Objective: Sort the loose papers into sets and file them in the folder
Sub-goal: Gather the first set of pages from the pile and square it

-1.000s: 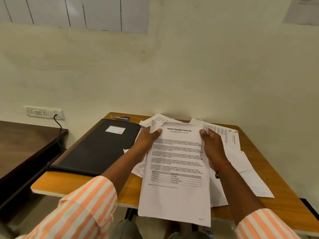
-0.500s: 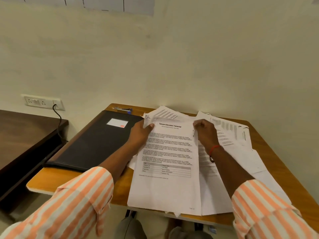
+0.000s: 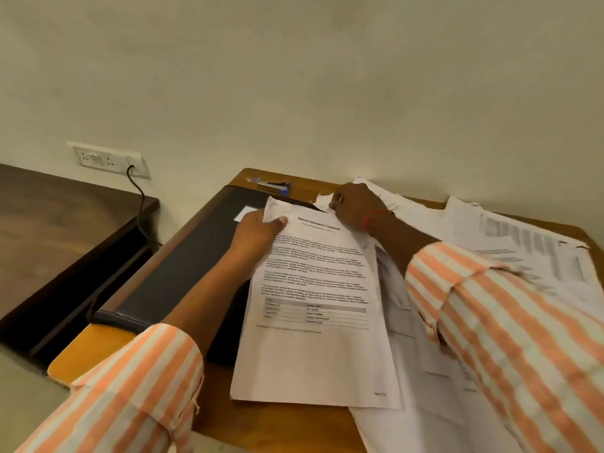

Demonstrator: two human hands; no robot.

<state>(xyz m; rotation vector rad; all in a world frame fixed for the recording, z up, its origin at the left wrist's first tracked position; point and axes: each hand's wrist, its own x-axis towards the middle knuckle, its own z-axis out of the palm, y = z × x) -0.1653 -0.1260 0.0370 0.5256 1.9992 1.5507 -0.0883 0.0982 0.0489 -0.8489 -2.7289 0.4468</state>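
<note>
transcript set (image 3: 313, 322) has slid left in the last 1 s: it now overlaps the closed folder (image 3: 183, 273) instead of sitting mid desk (image 3: 81, 351). your left hand (image 3: 258, 230) grip pinches its top left corner, right hand (image 3: 356, 204) grip is curled on the top right edge. loose papers (image 3: 523, 250) are spread to the right. looks like 1 set is ready, and the folder isn't open yet.

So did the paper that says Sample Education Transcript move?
Yes. The transcript sheet slid left: it lay beside the black folder before, and now its left edge overlaps the folder. The left hand grips its top corner.
</note>
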